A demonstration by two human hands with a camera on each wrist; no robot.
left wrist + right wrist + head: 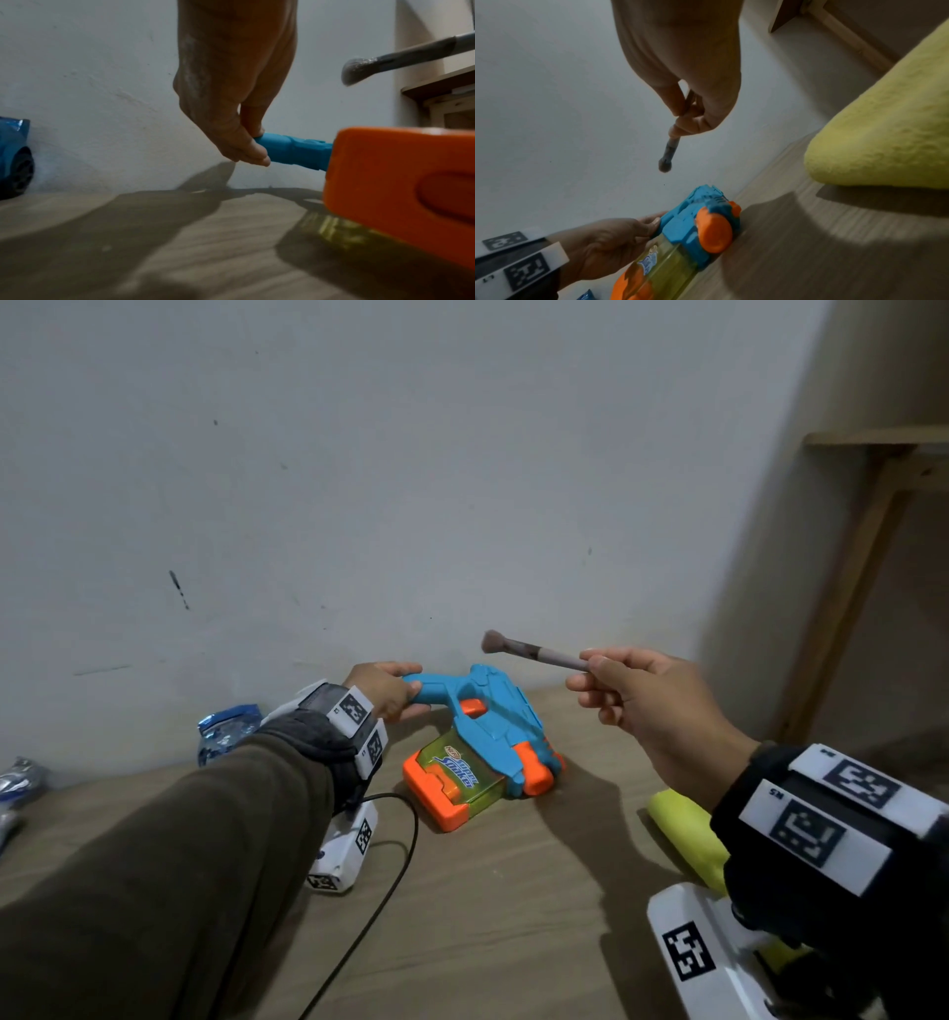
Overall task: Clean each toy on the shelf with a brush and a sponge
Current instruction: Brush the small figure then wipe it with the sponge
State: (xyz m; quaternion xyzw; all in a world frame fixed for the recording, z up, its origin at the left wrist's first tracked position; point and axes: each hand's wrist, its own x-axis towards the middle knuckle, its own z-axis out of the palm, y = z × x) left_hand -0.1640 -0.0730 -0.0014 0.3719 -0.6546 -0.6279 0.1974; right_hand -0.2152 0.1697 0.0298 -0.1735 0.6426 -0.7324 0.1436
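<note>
A blue and orange toy water gun [488, 737] with a clear green tank rests on the wooden shelf [488, 891] near the wall. My left hand [385, 690] grips its blue handle [293, 151], also seen in the right wrist view as the water gun [693, 227] held by the left hand [608, 241]. My right hand [631, 695] pinches a thin brush [534, 652] by its handle, with the round bristle tip held in the air above the gun, not touching it. The brush [668, 154] points down toward the toy. A yellow sponge [688, 834] lies under my right wrist.
A blue toy car [12, 156] stands by the wall at the left, with other blue and silver toys [226, 731] nearby. A black cable [395, 855] runs across the shelf. A wooden frame [873, 546] rises at the right.
</note>
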